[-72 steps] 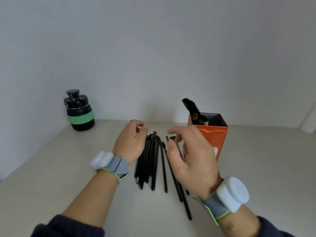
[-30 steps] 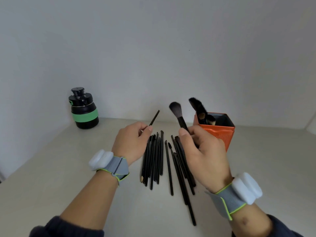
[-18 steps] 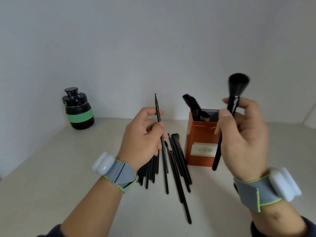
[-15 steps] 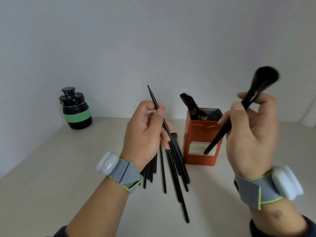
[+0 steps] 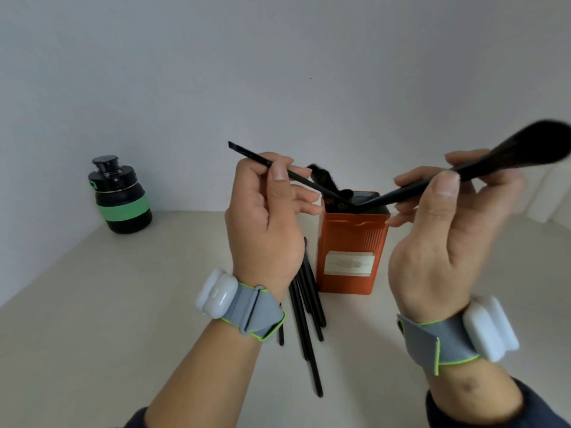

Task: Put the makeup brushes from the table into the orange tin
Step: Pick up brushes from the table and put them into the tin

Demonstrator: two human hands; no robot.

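Observation:
The orange tin [image 5: 352, 242] stands upright mid-table, with a few brush heads [image 5: 323, 179] sticking out of its open top. My left hand [image 5: 265, 220] pinches a thin black brush [image 5: 247, 154], handle end angled down into the tin's mouth. My right hand [image 5: 448, 230] grips a big fluffy powder brush [image 5: 525, 151], its handle tip also at the tin's opening. Both handles meet over the rim. Several black brushes [image 5: 304, 322] lie on the table left of the tin, partly hidden by my left wrist.
A black bottle with a green band [image 5: 120, 196] stands at the back left by the wall. The beige table [image 5: 92, 319] meets grey walls behind and on the left. A white object [image 5: 553, 196] shows at the right edge.
Both hands rose from the pile, each lifting a brush, then tipped them so the handle ends now point into the tin. The view has moved closer to the tin.

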